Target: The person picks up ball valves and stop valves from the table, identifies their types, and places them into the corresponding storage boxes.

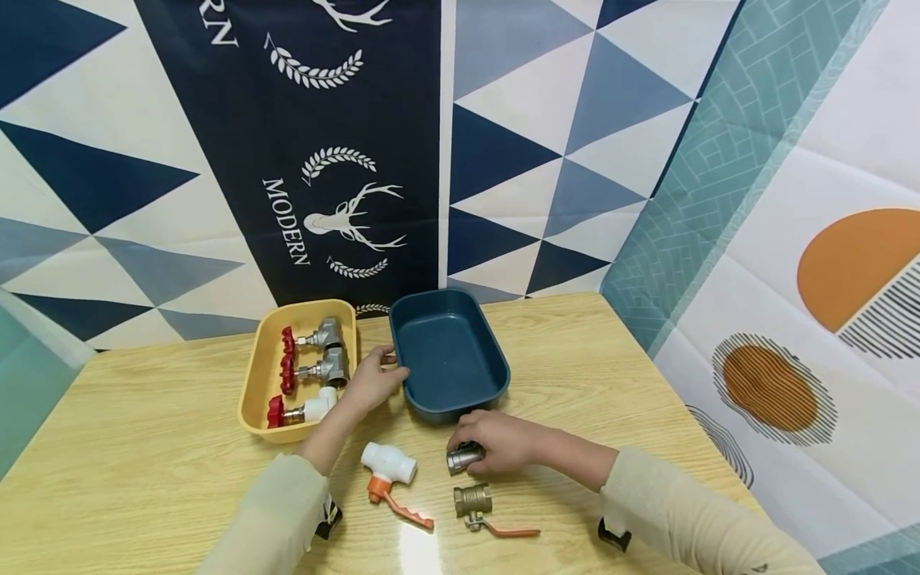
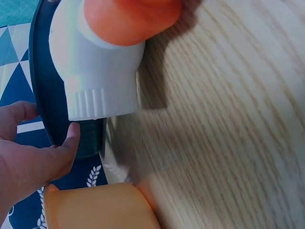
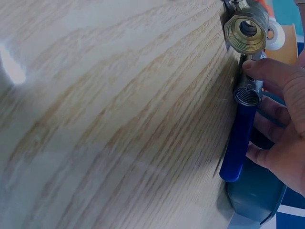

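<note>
The right hand (image 1: 503, 442) is curled over a silver ball valve (image 1: 463, 458) lying on the wooden table (image 1: 144, 447), just in front of the dark blue tray (image 1: 449, 355); the right wrist view shows the fingers (image 3: 271, 76) pinching the valve's threaded metal body (image 3: 248, 93), with its blue lever handle (image 3: 236, 143) running along the table beside the tray's wall (image 3: 257, 195). The left hand (image 1: 374, 379) holds the blue tray's near left rim, thumb (image 2: 71, 143) pressed against its outer wall (image 2: 47, 95); it sits between that tray and the yellow tray (image 1: 259, 375), which holds 3 red-handled valves (image 1: 309, 371). On the table near the person lie 2 more valves: a white plastic ball valve (image 1: 388, 463) with an orange lever, and a brass ball valve (image 1: 473, 501) with an orange lever, just beside the gripped valve. A patterned cloth (image 1: 359, 160) hangs behind the table.
</note>
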`<state>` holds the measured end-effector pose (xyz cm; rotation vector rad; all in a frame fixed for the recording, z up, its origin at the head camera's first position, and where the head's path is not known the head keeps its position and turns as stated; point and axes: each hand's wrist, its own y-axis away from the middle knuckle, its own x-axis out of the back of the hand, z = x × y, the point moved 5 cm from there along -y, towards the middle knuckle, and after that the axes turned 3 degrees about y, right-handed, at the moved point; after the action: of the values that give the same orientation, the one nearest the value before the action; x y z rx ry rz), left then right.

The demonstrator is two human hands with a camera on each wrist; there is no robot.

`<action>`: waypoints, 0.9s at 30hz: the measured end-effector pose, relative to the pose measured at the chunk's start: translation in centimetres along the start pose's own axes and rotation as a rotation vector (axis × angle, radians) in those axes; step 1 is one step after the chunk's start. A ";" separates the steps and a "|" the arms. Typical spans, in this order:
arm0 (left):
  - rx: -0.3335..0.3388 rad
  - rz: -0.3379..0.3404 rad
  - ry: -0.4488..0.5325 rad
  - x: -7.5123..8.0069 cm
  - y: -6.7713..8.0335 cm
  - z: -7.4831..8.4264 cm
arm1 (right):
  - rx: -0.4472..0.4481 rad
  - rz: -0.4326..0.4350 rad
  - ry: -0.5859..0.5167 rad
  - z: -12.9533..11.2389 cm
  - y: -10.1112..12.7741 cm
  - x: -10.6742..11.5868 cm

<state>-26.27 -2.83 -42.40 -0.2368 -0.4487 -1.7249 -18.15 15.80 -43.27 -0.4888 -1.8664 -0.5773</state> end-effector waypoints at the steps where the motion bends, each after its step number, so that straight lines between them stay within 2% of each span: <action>1: 0.000 -0.001 0.006 0.0 0.0 0.0 | 0.002 0.003 0.003 0.0 0.0 0.0; 6: 0.002 -0.008 0.022 -0.1 0.1 0.0 | 0.020 0.024 0.006 0.0 0.2 0.0; 16: -0.006 -0.007 0.036 -0.2 -0.2 -0.2 | 0.024 0.055 -0.056 -0.2 1.1 1.3; 27: 0.001 -0.006 0.046 -0.2 -0.2 -0.2 | 0.019 0.103 -0.017 -0.2 2.8 3.0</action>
<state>-26.37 -2.67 -42.68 -0.1950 -0.4172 -1.7325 -17.44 18.10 -39.94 -0.5754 -1.8498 -0.4873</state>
